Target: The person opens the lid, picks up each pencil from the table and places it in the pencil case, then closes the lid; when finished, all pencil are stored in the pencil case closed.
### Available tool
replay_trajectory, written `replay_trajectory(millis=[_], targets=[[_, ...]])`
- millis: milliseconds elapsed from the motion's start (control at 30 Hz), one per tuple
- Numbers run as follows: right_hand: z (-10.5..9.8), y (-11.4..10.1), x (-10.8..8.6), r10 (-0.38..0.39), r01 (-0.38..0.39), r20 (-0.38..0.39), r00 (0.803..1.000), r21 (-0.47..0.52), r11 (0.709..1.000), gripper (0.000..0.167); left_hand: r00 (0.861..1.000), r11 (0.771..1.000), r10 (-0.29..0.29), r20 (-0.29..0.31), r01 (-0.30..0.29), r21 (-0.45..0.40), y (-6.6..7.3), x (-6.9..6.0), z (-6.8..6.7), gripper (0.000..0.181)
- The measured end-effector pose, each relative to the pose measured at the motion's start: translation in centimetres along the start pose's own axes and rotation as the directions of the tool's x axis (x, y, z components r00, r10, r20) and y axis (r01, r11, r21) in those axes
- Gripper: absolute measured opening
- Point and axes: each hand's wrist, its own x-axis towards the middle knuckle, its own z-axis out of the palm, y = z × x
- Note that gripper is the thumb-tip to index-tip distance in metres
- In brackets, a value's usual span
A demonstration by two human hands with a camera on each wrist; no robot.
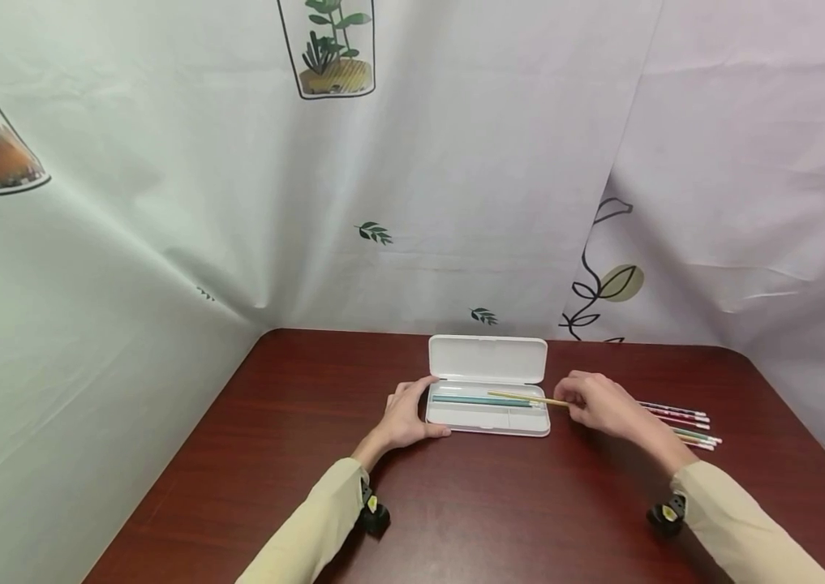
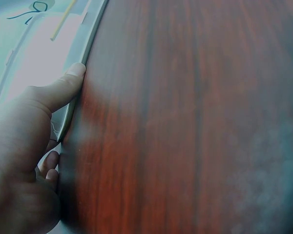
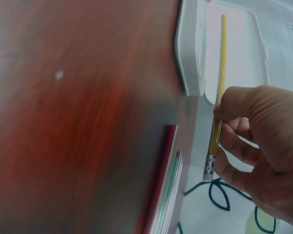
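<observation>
A white pencil case point(image 1: 470, 422) lies with its lid point(image 1: 488, 359) raised at the back. My left hand point(image 1: 406, 415) grips its left end, the thumb along the front edge and the fingers at the back corner. Teal pencils point(image 1: 478, 400) lie lengthwise in the long compartment. Just off the case's right end, my right hand point(image 1: 600, 405) pinches a yellow pencil point(image 3: 221, 68) near its eraser end. That pencil's other end reaches over the case, above the teal ones. In the left wrist view, the thumb point(image 2: 63, 90) presses on the case rim.
Several more pencils point(image 1: 697, 439) lie on the dark red wooden table point(image 1: 500, 511) behind and right of my right hand, erasers pointing right. A white patterned cloth point(image 1: 456, 203) hangs behind the table and along its sides.
</observation>
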Motion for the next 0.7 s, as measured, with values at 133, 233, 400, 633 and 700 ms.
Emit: replay_trajectory(millis=[133,233,400,633,700], targets=[[0.2,-0.4,0.9,0.000,0.000,0.021,1.000,0.007,1.000,0.026,1.000,1.000,-0.005,0.001,0.005,0.005,-0.1,0.0,0.0,0.090],[0.4,-0.8,1.6,-0.014,0.014,0.034,0.999,0.010,1.000,0.026,1.000,1.000,-0.003,0.000,0.003,0.005,-0.1,0.0,0.0,0.090],[1.0,-1.4,2.5,-0.048,0.048,0.046,0.998,0.004,0.999,0.022,1.000,1.000,0.000,-0.003,0.000,0.003,-0.1,0.0,0.1,0.090],[1.8,-2.1,3.8,-0.049,0.049,0.055,0.997,0.006,0.999,0.021,1.000,1.000,-0.005,-0.003,0.005,0.000,-0.1,0.0,0.1,0.090],[2.0,-2.3,4.2,-0.054,0.054,0.055,0.997,0.007,0.999,0.021,1.000,1.000,-0.006,-0.003,0.006,0.003,-0.1,0.0,0.1,0.090]])
